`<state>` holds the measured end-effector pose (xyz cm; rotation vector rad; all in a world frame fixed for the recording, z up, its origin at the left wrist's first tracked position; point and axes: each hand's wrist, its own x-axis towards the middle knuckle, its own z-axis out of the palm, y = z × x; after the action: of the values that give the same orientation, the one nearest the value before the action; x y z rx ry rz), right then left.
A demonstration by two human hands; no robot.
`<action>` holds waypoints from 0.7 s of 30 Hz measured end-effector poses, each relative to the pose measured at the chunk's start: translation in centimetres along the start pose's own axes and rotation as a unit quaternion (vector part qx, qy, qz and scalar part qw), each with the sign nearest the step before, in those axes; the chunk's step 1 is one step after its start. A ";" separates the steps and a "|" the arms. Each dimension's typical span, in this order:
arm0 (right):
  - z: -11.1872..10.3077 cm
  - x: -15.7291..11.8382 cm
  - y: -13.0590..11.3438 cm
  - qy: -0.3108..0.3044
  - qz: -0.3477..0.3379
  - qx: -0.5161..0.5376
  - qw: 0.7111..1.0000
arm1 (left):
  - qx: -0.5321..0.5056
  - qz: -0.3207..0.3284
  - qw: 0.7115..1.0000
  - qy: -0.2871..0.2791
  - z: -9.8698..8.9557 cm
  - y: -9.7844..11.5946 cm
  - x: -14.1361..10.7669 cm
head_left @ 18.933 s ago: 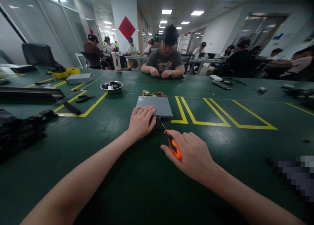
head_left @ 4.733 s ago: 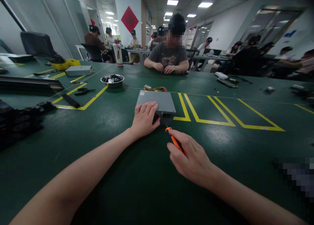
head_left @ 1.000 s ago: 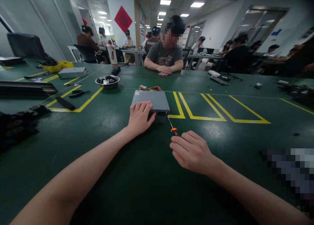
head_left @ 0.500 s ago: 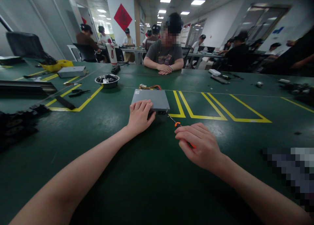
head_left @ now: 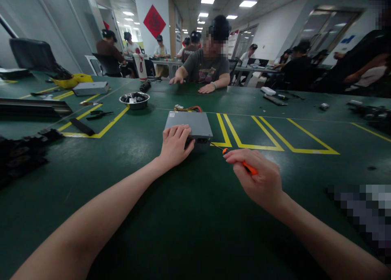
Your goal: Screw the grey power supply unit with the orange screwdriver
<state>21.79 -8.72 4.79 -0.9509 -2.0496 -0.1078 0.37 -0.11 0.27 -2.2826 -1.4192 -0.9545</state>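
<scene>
A grey metal box (head_left: 195, 123) lies flat on the green table (head_left: 189, 223), with coloured cables (head_left: 191, 108) at its far side. My left hand (head_left: 177, 145) grips the box's near left part, fingers on the top and thumb at the front face beside a black socket. To the right, my right hand (head_left: 259, 176) is closed around the orange and black handle of a screwdriver (head_left: 250, 168). Its thin shaft points left, and the tip is near the box's front right corner; whether they touch cannot be made out.
A metal bowl (head_left: 134, 100) of small parts stands behind on the left, near a black strip (head_left: 82, 126) and another grey box (head_left: 91, 88). Dark parts (head_left: 21, 153) lie at the left edge. A person (head_left: 207, 66) sits across the table.
My right hand has moved slightly right with the screwdriver, showing more of its handle. My left hand stays on the box. The person opposite has parted their hands.
</scene>
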 end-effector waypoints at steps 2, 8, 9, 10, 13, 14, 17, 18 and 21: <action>-0.1 0.0 0.0 0.002 -0.009 -0.006 1.000 | 0.000 0.001 1.000 0.000 0.0 0.0 0.0; 0.2 -0.3 -0.5 -0.044 -0.100 -0.057 0.992 | 0.006 0.001 1.000 0.002 0.0 0.1 0.0; 0.2 -0.4 -0.6 -0.044 -0.115 -0.063 0.990 | 0.007 0.001 1.000 0.002 0.0 0.1 0.0; 0.3 -0.5 -0.6 -0.043 -0.126 -0.068 0.989 | 0.007 0.002 1.000 0.002 0.0 0.1 0.0; 0.4 -0.7 -0.6 -0.045 -0.134 -0.069 0.988 | 0.005 0.003 1.000 0.004 0.1 0.1 0.0; 0.4 -0.7 -0.5 -0.048 -0.131 -0.067 0.988 | 0.005 0.004 1.000 0.003 0.1 0.0 0.0; 0.5 -0.7 -0.4 -0.054 -0.130 -0.062 0.988 | 0.010 0.006 1.000 0.006 0.1 0.0 0.0; 0.6 -0.7 -0.3 -0.054 -0.133 -0.062 0.988 | 0.013 0.008 1.000 0.006 0.1 0.0 0.0; 0.7 -0.9 -0.3 -0.051 -0.142 -0.065 0.986 | 0.021 0.010 1.000 0.008 0.1 0.0 0.0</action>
<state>21.45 -9.16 3.79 -0.7497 -2.2857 -0.3552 0.38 -0.10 0.21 -2.2505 -1.3946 -0.9253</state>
